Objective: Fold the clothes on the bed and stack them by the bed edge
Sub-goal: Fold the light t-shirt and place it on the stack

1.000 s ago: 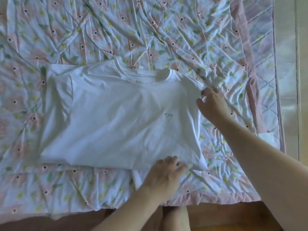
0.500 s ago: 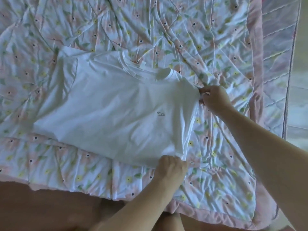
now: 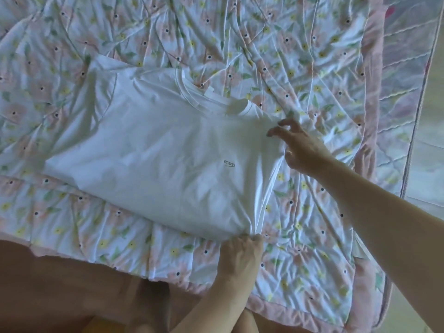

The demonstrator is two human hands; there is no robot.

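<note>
Floral quilt (image 3: 276, 54) bears white T-shirt (image 3: 156, 150), tiny unreadable logo (image 3: 229, 163).

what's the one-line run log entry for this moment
stage: folding white t-shirt | left hand: grips hem corner | right hand: open at sleeve edge | surface: floral quilt

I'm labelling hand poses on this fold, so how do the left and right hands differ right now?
The left hand is curled, its grip pinching the bottom corner of the white cotton T-shirt; the right hand has spread, relaxed fingers and holds nothing. The left sits at the hem near the bed edge; the right is by the shoulder. Both are at the shirt's right side.
</note>
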